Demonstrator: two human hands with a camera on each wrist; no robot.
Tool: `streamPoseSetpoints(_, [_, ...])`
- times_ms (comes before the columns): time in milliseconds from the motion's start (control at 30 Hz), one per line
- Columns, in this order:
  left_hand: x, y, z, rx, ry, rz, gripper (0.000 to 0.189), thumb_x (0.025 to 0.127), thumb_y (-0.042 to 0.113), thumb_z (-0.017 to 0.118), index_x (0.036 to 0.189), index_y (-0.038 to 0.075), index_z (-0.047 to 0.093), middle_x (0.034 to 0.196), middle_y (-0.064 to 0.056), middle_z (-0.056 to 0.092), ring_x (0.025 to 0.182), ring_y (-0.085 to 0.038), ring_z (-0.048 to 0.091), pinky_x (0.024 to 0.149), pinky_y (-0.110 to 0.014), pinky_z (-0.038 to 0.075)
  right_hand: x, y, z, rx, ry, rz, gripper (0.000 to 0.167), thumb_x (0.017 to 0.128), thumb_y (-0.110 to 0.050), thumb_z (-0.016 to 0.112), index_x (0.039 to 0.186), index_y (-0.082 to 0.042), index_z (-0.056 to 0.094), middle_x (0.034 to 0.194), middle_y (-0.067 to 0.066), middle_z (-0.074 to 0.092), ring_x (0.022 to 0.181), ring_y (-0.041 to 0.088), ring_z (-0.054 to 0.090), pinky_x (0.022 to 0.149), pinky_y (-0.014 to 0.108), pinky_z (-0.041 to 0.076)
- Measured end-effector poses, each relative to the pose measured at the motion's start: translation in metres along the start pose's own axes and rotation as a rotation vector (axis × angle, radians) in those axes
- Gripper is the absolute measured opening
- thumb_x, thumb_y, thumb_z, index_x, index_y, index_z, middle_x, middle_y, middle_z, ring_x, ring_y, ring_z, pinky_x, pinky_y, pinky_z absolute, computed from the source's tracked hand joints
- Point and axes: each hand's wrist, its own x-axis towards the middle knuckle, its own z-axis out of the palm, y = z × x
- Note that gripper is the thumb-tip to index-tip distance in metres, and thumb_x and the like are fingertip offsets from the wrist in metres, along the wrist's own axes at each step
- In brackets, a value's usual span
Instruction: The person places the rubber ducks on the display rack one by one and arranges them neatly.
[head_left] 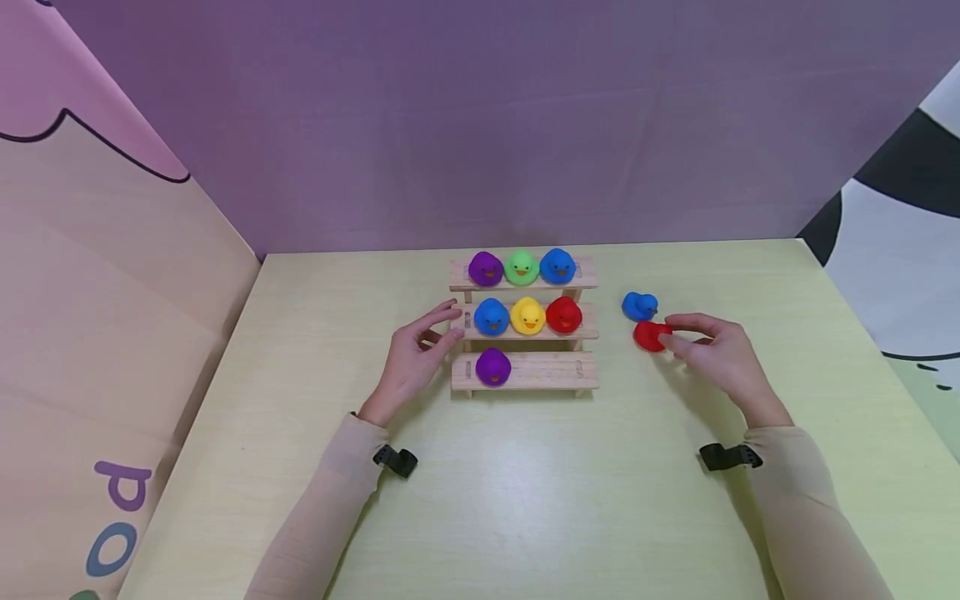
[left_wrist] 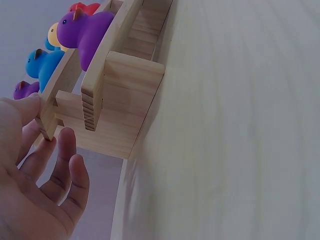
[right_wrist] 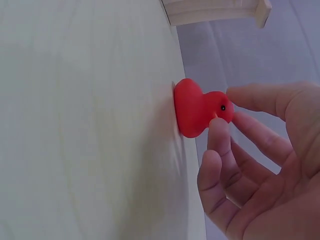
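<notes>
A three-tier wooden stand (head_left: 551,382) holds small rubber ducks. My left hand (head_left: 420,352) pinches the left end of its middle shelf, thumb on one face and fingertips on the other in the left wrist view. At the right, my right hand (head_left: 712,354) pinches the head of a red duck (right_wrist: 189,107), whose base sits at the tabletop. Just behind it stands a blue duck (head_left: 639,306). On the bottom shelf, a purple duck (head_left: 492,367) stands near the left end. The middle shelf bears a blue (head_left: 491,317), a yellow (head_left: 527,316) and a red duck (head_left: 564,315).
Along the top shelf stand a purple duck (head_left: 486,268), a green duck (head_left: 522,267) and another blue duck (head_left: 558,266). The pale wooden table (head_left: 487,500) meets a purple backdrop (head_left: 480,125) at its far edge. Printed panels flank both sides.
</notes>
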Motion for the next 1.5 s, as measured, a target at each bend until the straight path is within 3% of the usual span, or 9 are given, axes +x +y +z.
streamPoseSetpoints(133, [0.0, 0.0, 0.0, 0.003, 0.002, 0.001, 0.033, 0.105, 0.022, 0.07, 0.138, 0.016, 0.073, 0.156, 0.007, 0.06, 0.088, -0.021, 0.063, 0.069, -0.021, 0.051, 0.001, 0.002, 0.0, -0.013, -0.013, 0.001, 0.055, 0.103, -0.046, 0.068, 0.143, -0.009, 0.065, 0.108, -0.014, 0.069, 0.084, 0.005, 0.072, 0.073, 0.029, 0.052])
streamPoseSetpoints(400, [0.001, -0.001, 0.0, 0.014, 0.007, 0.01, 0.032, 0.106, 0.021, 0.07, 0.137, 0.014, 0.073, 0.156, 0.006, 0.061, 0.088, -0.019, 0.064, 0.07, -0.021, 0.052, 0.002, 0.005, 0.0, -0.007, -0.024, -0.005, 0.054, 0.103, -0.045, 0.069, 0.144, -0.009, 0.065, 0.102, -0.02, 0.07, 0.084, 0.004, 0.072, 0.073, 0.03, 0.052])
streamPoseSetpoints(567, [0.0, -0.001, -0.001, 0.02, 0.002, 0.01, 0.033, 0.105, 0.022, 0.07, 0.138, 0.014, 0.073, 0.156, 0.006, 0.06, 0.088, -0.019, 0.064, 0.07, -0.021, 0.052, 0.001, 0.003, 0.001, -0.012, -0.027, 0.007, 0.054, 0.103, -0.044, 0.069, 0.143, -0.009, 0.065, 0.101, -0.014, 0.073, 0.082, 0.006, 0.072, 0.072, 0.031, 0.051])
streamPoseSetpoints(733, [0.0, -0.001, -0.002, 0.02, -0.009, 0.006, 0.035, 0.105, 0.023, 0.07, 0.139, 0.015, 0.072, 0.158, 0.006, 0.059, 0.09, -0.021, 0.064, 0.07, -0.022, 0.052, 0.0, 0.001, 0.002, -0.025, -0.033, 0.031, 0.055, 0.103, -0.046, 0.068, 0.143, -0.009, 0.065, 0.111, 0.0, 0.072, 0.079, 0.01, 0.072, 0.073, 0.032, 0.048])
streamPoseSetpoints(967, [0.0, 0.0, -0.001, 0.017, -0.01, 0.004, 0.035, 0.106, 0.022, 0.07, 0.139, 0.015, 0.072, 0.158, 0.005, 0.059, 0.089, -0.019, 0.064, 0.071, -0.021, 0.052, -0.001, -0.002, 0.004, -0.037, -0.024, 0.049, 0.061, 0.104, -0.05, 0.065, 0.148, -0.008, 0.062, 0.14, 0.02, 0.064, 0.08, 0.009, 0.071, 0.075, 0.028, 0.05])
streamPoseSetpoints(1300, [0.0, 0.001, 0.002, 0.023, -0.015, -0.004, 0.035, 0.105, 0.022, 0.07, 0.14, 0.013, 0.071, 0.159, 0.003, 0.058, 0.091, -0.021, 0.066, 0.073, -0.022, 0.053, -0.009, -0.001, 0.009, -0.036, 0.031, 0.027, 0.062, 0.107, -0.045, 0.061, 0.155, -0.005, 0.055, 0.143, 0.024, 0.061, 0.084, 0.009, 0.064, 0.069, 0.022, 0.05])
streamPoseSetpoints(1400, [-0.001, 0.001, 0.001, 0.026, -0.01, -0.002, 0.035, 0.106, 0.023, 0.07, 0.14, 0.015, 0.071, 0.159, 0.004, 0.058, 0.09, -0.022, 0.065, 0.072, -0.022, 0.053, -0.012, -0.002, 0.011, -0.032, 0.04, 0.023, 0.061, 0.107, -0.047, 0.061, 0.152, -0.007, 0.059, 0.141, 0.018, 0.062, 0.082, 0.008, 0.063, 0.068, 0.024, 0.049])
streamPoseSetpoints(1500, [0.0, 0.0, -0.001, 0.027, -0.011, 0.003, 0.035, 0.106, 0.024, 0.069, 0.14, 0.016, 0.071, 0.159, 0.005, 0.058, 0.09, -0.022, 0.064, 0.071, -0.022, 0.052, -0.016, -0.004, 0.012, -0.037, 0.045, 0.02, 0.059, 0.106, -0.05, 0.061, 0.148, -0.009, 0.063, 0.132, 0.004, 0.064, 0.081, 0.011, 0.063, 0.067, 0.027, 0.048])
